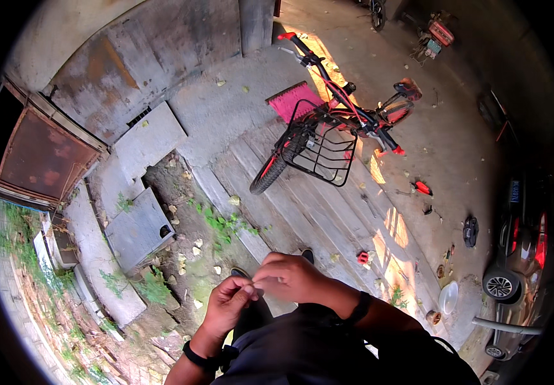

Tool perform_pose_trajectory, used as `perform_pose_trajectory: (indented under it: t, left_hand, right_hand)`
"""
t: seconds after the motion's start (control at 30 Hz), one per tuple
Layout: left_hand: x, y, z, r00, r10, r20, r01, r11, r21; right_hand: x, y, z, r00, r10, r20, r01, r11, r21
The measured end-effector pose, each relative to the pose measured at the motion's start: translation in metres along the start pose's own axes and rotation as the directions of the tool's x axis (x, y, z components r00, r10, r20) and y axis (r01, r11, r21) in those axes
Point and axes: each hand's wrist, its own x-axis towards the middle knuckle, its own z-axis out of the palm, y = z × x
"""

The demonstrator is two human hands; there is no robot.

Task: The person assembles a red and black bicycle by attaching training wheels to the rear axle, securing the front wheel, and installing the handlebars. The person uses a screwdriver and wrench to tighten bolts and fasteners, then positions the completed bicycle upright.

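Note:
In front of my body my two hands meet, fingertips against fingertips. My left hand (226, 307) is closed, thumb and forefinger pinched together. From the right, my right hand (295, 277) reaches over to the same spot with its fingers curled in a pinch. Whatever lies between the fingertips is too small to make out. Beyond my hands stands a black and red bicycle (367, 119) with a black wire basket (322, 157); neither hand touches it. Part of a pink ribbed mat (293, 102) shows behind the bicycle.
A dark car (524, 282) is at the right. Red-handled item (423, 187), black object (470, 231), small red object (362, 257), clear plastic bowl (448, 298) and tin (433, 317) lie on the floor. Left of me are a broken hole (165, 186), slabs (139, 228) and weeds (222, 224).

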Motion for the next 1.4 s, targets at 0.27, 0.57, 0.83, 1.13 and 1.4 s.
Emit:
perform_pose_trajectory:
  t: [0.27,0.57,0.83,1.13,1.4]
  left_hand:
    - [0.061,-0.009,0.094,1.0,-0.009,-0.027,0.01,0.999,0.046]
    - [0.121,0.027,0.159,0.999,0.031,-0.041,-0.032,0.999,-0.009]
    - [0.207,0.065,0.134,0.987,0.12,-0.104,-0.114,0.991,0.068]
    - [0.341,0.129,0.093,0.982,0.143,-0.123,-0.138,0.989,0.051]
    - [0.451,0.165,0.094,0.988,0.139,-0.069,-0.144,0.988,-0.058]
  right_hand:
    - [-0.061,-0.012,-0.169,0.961,-0.162,-0.224,0.186,0.979,0.087]
    - [-0.067,-0.112,-0.338,0.781,-0.618,0.09,0.457,0.664,0.592]
    - [0.0,-0.104,-0.333,0.748,-0.651,-0.131,0.576,0.538,0.616]
    - [0.129,-0.07,-0.36,0.807,-0.563,-0.178,0.484,0.458,0.745]
    - [0.212,-0.02,-0.413,0.744,-0.668,0.011,0.434,0.496,0.752]
